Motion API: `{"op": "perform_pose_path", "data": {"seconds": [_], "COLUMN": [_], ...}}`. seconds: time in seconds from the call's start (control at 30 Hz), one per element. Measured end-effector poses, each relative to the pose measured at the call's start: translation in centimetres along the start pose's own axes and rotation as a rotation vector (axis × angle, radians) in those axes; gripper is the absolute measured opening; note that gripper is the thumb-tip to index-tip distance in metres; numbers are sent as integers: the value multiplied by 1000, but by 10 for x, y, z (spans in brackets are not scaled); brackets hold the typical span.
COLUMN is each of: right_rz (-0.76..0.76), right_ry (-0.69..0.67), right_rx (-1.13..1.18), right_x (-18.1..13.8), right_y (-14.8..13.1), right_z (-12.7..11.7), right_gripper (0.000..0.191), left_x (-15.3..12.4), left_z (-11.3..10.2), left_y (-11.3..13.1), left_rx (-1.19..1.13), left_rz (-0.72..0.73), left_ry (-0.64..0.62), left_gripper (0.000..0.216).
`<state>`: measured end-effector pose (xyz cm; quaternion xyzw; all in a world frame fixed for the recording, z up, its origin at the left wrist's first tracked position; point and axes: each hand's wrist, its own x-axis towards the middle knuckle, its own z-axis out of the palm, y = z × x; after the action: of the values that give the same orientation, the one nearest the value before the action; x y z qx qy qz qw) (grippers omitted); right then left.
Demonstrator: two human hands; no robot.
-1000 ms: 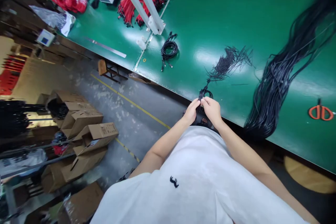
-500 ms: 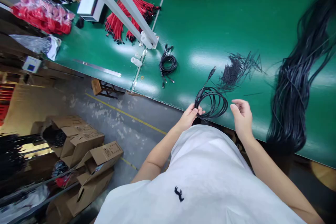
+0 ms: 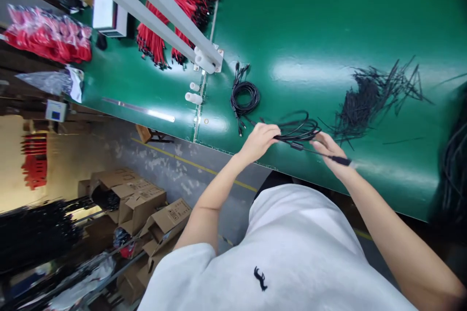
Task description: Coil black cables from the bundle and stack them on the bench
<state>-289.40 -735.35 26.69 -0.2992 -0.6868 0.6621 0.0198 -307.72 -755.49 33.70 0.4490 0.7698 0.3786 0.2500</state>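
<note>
A coiled black cable [image 3: 297,131] is stretched between my two hands over the near edge of the green table. My left hand [image 3: 260,140] grips the coil's left end. On its right end, the fingers of my right hand [image 3: 330,151] are closed around the loops, slightly blurred. A cable end with a dark connector [image 3: 341,160] lies across my right hand. Just beyond my left hand, a second coiled black cable [image 3: 245,98] rests on the table. A loose pile of short black ties [image 3: 359,107] lies beyond my right hand.
White posts [image 3: 175,14] rise from a bracket on the green table [image 3: 310,19]. Red cables [image 3: 186,2], a white box [image 3: 109,14] and a steel ruler [image 3: 138,109] lie left. Long black cables [image 3: 456,165] hang at the right edge. Cardboard boxes [image 3: 142,204] stand on the floor.
My right hand has moved from beside the coil onto it. The coil has turned and flattened, its connector end now over my right hand. The camera view has shifted.
</note>
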Motion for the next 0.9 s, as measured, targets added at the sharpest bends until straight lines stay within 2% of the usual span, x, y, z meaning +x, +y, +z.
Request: {"op": "perform_pose_path", "data": {"seconds": [0.1, 0.23, 0.33, 0.43, 0.57, 0.67, 0.77, 0.8, 0.87, 0.9], "right_rz": [150, 265, 384, 447, 436, 539, 753, 823, 923, 948], "right_ry": [0, 79, 40, -56, -17, 103, 362, 466, 671, 759], "right_rx": [0, -28, -68, -182, -337, -292, -228, -216, -202, -202], "right_x": [2, -19, -42, -60, -81, -108, -150, -165, -189, -196], "right_y": [16, 48, 79, 104, 124, 146, 178, 188, 207, 215], "right_z": [-3, -2, 1, 6, 13, 7, -16, -27, -50, -62], "right_gripper": [58, 56, 53, 48, 36, 24, 17, 18, 24, 29], "left_x": [43, 78, 80, 74, 71, 65, 54, 48, 32, 22], "left_z": [-41, -86, -102, -101, -93, -88, -79, -73, -57, -45], "left_y": [-31, -102, -156, -188, -195, -187, -180, -177, -170, -164], "left_rx": [98, 217, 381, 453, 443, 407, 362, 326, 203, 143], "left_rz": [99, 70, -54, -161, -213, -247, -226, -216, -219, -229], "left_ry": [24, 111, 128, 170, 316, 438, 631, 657, 637, 587], "left_gripper": [26, 26, 32, 37, 33, 31, 31, 30, 29, 28]}}
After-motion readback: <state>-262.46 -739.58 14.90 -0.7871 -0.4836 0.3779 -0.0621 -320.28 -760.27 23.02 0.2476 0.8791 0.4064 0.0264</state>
